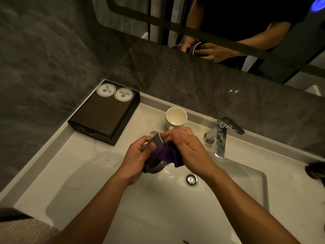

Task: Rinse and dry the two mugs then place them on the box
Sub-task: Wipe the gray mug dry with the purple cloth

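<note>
My left hand (136, 156) grips a grey mug (155, 143) tilted on its side above the left part of the sink, its white rim pointing up and away. My right hand (186, 147) holds a purple cloth (168, 153) pushed against the mug's mouth. A second mug (176, 118), white inside, stands upright on the counter behind my hands. The dark brown box (103, 113) sits at the back left corner, with two round white paper coasters (114, 92) on its far end.
A chrome tap (221, 136) stands right of the hands, with the drain (192, 179) below in the white basin (228, 199). Water puddles lie on the counter left of the basin. A mirror (228, 23) covers the wall behind. A dark object (316, 169) lies at the right edge.
</note>
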### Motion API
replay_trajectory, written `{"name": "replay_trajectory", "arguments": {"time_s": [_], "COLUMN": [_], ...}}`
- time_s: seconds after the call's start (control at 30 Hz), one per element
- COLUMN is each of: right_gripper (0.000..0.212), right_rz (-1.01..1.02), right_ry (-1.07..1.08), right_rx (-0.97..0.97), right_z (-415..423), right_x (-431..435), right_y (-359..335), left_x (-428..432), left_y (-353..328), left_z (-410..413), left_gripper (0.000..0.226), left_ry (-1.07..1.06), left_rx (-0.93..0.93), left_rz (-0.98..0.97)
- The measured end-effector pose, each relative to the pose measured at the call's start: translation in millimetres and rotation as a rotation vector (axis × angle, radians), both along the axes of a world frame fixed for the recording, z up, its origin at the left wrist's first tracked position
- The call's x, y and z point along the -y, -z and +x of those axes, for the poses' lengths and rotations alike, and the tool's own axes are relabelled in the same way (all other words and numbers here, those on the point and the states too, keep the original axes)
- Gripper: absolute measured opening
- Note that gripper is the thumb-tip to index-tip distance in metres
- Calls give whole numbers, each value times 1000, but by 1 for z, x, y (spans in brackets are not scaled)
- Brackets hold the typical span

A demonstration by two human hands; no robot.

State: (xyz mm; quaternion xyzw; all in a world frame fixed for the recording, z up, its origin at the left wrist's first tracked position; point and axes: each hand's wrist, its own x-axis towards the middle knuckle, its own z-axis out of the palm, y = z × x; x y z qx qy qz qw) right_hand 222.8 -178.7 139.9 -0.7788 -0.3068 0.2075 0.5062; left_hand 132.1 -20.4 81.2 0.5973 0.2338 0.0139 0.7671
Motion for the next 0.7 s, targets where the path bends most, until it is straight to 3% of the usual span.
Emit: {"name": "replay_trajectory", "arguments": {"time_s": [0.07, 0.13, 0.2, 0.37, 0.47, 0.6, 0.7], "right_gripper": [38, 42, 43, 27, 30, 38, 19], "right_rz": [24, 38, 42, -20, -66, -110, -100], "right_ry": [-34, -54, -25, 2, 8, 2, -20], "right_rx": [-116, -155, -106, 55, 55, -148, -222], "right_z": [-2, -6, -10, -20, -21, -18, -16], "right_x": [12, 24, 34, 34, 31, 34, 39], "right_y": [-5, -7, -4, 3, 5, -3, -10], "left_x": [3, 5, 9, 24, 33, 43, 44], "left_y": [-2, -1, -5, -19, -23, -23, -27], "left_z": [-2, -2, -3, 3, 6, 5, 7], "left_gripper": [60, 32, 34, 68, 52, 32, 17], "left_ry": [-38, -68, -109, -205, -283, -334, -416], "left_rx": [-15, -35, -57, -173, -214, -163, -173], "left_rz": [-13, -19, -65, -168, -57, 118, 74]}}
